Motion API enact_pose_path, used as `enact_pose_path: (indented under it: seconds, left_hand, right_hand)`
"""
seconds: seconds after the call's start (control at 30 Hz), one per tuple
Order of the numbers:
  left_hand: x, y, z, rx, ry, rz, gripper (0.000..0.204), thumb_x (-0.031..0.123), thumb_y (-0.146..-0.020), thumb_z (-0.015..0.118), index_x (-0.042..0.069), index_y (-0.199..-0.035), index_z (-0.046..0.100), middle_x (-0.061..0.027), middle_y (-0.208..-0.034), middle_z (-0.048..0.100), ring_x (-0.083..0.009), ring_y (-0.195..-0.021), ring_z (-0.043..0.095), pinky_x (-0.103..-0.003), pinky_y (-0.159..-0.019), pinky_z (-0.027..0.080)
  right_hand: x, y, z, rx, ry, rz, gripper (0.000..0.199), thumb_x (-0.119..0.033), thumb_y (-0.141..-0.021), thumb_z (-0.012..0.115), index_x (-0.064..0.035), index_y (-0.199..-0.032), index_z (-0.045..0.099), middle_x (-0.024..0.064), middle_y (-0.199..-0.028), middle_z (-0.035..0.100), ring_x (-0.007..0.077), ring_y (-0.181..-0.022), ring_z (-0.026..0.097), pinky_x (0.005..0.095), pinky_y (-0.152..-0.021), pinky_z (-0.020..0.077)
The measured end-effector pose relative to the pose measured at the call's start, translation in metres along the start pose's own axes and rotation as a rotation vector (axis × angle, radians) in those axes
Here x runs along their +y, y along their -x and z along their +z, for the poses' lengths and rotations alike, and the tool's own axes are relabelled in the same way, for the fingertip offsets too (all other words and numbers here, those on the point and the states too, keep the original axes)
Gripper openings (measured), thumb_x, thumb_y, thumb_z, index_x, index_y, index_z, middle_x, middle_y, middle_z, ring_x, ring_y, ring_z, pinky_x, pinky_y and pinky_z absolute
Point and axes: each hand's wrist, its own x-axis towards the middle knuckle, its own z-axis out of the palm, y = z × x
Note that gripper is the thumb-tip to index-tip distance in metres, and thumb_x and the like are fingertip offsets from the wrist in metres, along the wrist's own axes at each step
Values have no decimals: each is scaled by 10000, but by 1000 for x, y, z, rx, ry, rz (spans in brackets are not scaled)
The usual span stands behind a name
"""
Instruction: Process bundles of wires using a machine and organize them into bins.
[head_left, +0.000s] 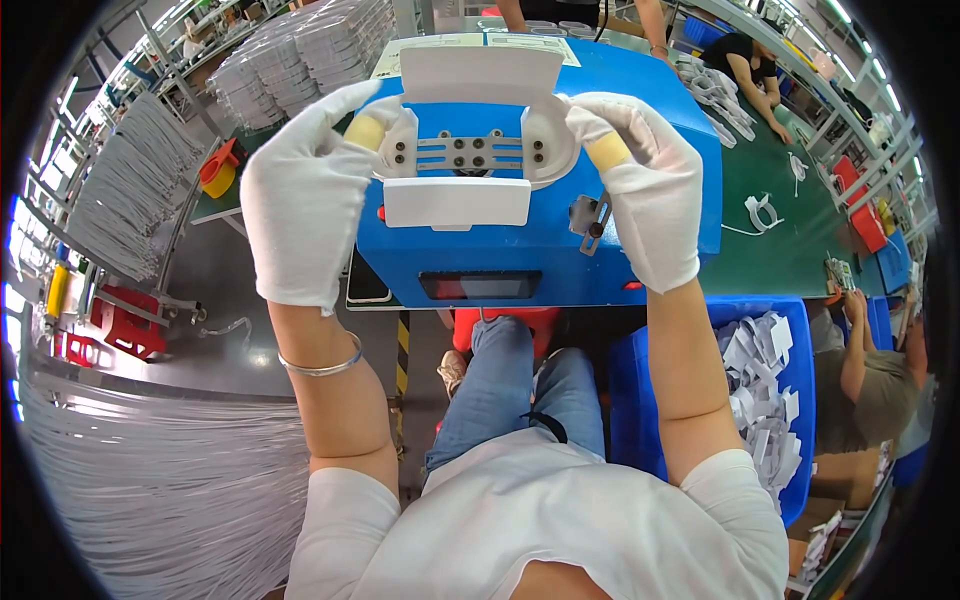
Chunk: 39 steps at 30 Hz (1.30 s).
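Note:
Both my hands wear white gloves with yellow tape round the thumbs. A blue bench machine [640, 80] stands before me, with a slotted metal fixture [470, 154] on top. White rounded end pieces [556, 150] sit at both ends of the fixture. A white upright plate [480, 75] stands behind it and another white plate [457, 204] in front. My left hand [310, 195] pinches at the left end piece, fingertips closed against the thumb. My right hand [645, 185] pinches at the right one. Whatever thin thing the fingertips may hold is hidden by the gloves.
A blue bin [632, 400] of white strap-like parts stands at my right. Bundles of thin white strands [170, 490] lie at lower left, and stacked clear trays [310, 60] at far left. Co-workers sit along the green table [745, 180]. A small metal bracket [592, 220] projects near my right hand.

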Motion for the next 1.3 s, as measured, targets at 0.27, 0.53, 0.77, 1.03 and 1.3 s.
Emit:
enact_pose_path:
  seconds: [0.27,0.53,0.77,1.03,1.3]
  left_hand:
    - [-16,5,20,36,153,5,186,127,-857,636,18,-990,706,10,-762,650,-32,-667,532,-188,-610,448]
    - [-44,40,28,56,570,-200,448,441,-971,437,32,-901,606,31,-540,436,-44,-442,381,-175,-402,281]
    - [-43,73,35,-297,956,-506,291,241,-943,520,-35,-1005,589,-130,-814,656,-170,-609,643,-256,-508,523]
    - [-79,74,-16,-204,168,-40,202,23,-743,631,30,-940,672,-95,-863,676,-199,-777,651,-329,-695,536]
    - [-131,104,-252,1457,-785,-25,331,96,-772,702,43,-1085,607,-135,-1051,595,-261,-964,570,-371,-832,451]
  right_hand:
    - [-10,-14,-3,-121,52,82,126,-95,-891,615,-5,-951,679,56,-900,685,89,-835,620,204,-753,488]
    - [4,-31,-11,-280,-56,94,196,-100,-910,557,-40,-1075,644,41,-1026,640,113,-949,570,250,-922,420]
    - [-15,-51,36,-355,249,-111,192,-151,-884,611,15,-980,620,62,-836,610,120,-757,552,248,-725,452]
    - [-36,7,29,-349,819,-693,400,-83,-860,622,-47,-1248,530,114,-1205,549,315,-1106,521,408,-941,432]
    - [-20,15,33,-384,377,-574,493,216,-712,482,27,-1158,573,72,-1050,600,214,-1037,554,275,-829,445]
